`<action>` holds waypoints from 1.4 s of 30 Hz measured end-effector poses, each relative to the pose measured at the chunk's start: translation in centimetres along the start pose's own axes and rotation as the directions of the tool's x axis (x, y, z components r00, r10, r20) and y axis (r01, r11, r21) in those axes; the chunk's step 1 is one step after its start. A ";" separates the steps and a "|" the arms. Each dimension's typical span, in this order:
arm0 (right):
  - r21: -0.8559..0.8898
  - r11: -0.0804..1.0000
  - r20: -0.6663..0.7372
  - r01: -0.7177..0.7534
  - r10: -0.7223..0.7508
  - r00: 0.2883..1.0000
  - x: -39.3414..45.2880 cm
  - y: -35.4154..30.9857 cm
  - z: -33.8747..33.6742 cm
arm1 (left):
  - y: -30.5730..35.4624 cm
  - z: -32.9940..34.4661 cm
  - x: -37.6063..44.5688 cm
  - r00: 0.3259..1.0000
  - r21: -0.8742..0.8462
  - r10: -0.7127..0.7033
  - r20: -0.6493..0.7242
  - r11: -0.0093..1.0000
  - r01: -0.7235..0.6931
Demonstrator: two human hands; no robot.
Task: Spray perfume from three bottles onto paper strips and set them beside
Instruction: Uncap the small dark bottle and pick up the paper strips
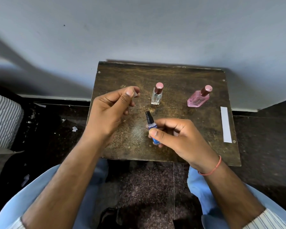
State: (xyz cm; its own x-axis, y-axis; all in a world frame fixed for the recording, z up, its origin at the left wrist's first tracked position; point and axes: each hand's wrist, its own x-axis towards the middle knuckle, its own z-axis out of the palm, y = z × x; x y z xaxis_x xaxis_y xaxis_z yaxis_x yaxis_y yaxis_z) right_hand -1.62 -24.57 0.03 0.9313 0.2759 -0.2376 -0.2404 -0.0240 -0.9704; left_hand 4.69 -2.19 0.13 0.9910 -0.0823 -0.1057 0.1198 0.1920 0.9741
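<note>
My right hand (177, 134) grips a small blue perfume bottle (153, 129) with a bare black spray nozzle, tilted over the middle of the dark wooden table (180, 76). My left hand (109, 113) is raised left of it and pinches a small clear piece (135, 95), perhaps the cap, between thumb and fingertips. A clear square bottle with a pink cap (157, 95) stands upright behind the blue one. A pink bottle with a pink cap (199, 98) stands at the back right. One white paper strip (226, 124) lies flat along the table's right edge.
The small table stands against a pale wall (139, 30). Dark floor with scattered paper scraps (74, 128) lies to the left. A striped fabric (3, 119) sits at the far left. My knees in light blue trousers are below the table's near edge.
</note>
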 end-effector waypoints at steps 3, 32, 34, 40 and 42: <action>-0.003 1.000 -0.036 0.013 -0.013 0.999 0.2 -0.1 -0.2 | 0.1 -0.1 0.0 0.997 0.191 0.073 -0.031 0.979 -0.065; -0.382 0.924 -0.241 0.018 -0.118 0.963 0.6 0.7 -1.4 | -1.3 -6.4 -0.2 1.000 0.897 -0.001 0.006 0.442 -0.005; -0.402 0.916 -0.241 0.008 -0.115 0.964 0.6 0.8 -1.4 | -1.4 -6.5 -0.2 1.000 0.896 -0.003 -0.001 0.444 0.002; -0.438 0.899 -0.241 -0.010 -0.106 0.965 0.5 1.1 -1.5 | -1.4 -6.5 -0.3 1.000 0.896 -0.025 0.008 0.443 0.004; -0.444 0.896 -0.241 -0.017 -0.102 0.965 0.5 1.2 -1.5 | -1.3 -6.5 -0.3 1.000 0.899 -0.027 0.014 0.438 -0.001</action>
State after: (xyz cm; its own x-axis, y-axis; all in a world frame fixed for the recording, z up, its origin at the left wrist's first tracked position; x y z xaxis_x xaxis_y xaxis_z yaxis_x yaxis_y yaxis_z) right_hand -0.98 -25.93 -1.29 0.9893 0.0372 -0.1414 -0.1094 -0.4531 -0.8847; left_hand 4.61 3.91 -2.44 0.9865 -0.1015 -0.1288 -0.0026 -0.7952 0.6063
